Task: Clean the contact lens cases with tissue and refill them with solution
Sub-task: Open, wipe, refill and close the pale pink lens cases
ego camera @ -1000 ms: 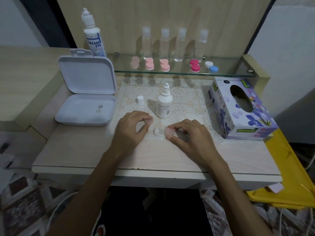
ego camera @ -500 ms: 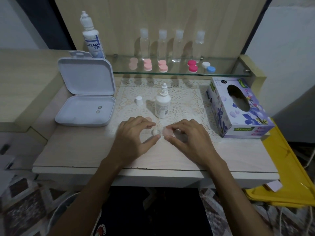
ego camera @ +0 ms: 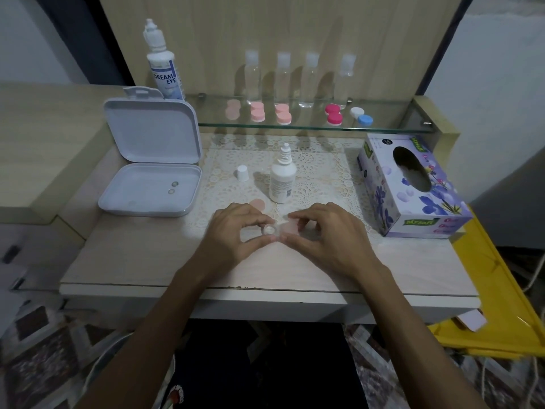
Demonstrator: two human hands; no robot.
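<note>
L hand (ego camera: 233, 234) + R hand (ego camera: 324, 234) pinch lens case (ego camera: 275, 230) on table (ego camera: 147, 261).

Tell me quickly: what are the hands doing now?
Left hand pinching the lens case. Right hand gripping its pink cap. One loose pink cap by the uncapped solution bottle. Nothing blocking.

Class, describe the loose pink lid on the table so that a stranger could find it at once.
Start at the small white dropper bottle standing on the lace mat. The loose pink lid lies flat just left of its base, beyond the left hand, the only pink disc off the glass shelf.
</note>
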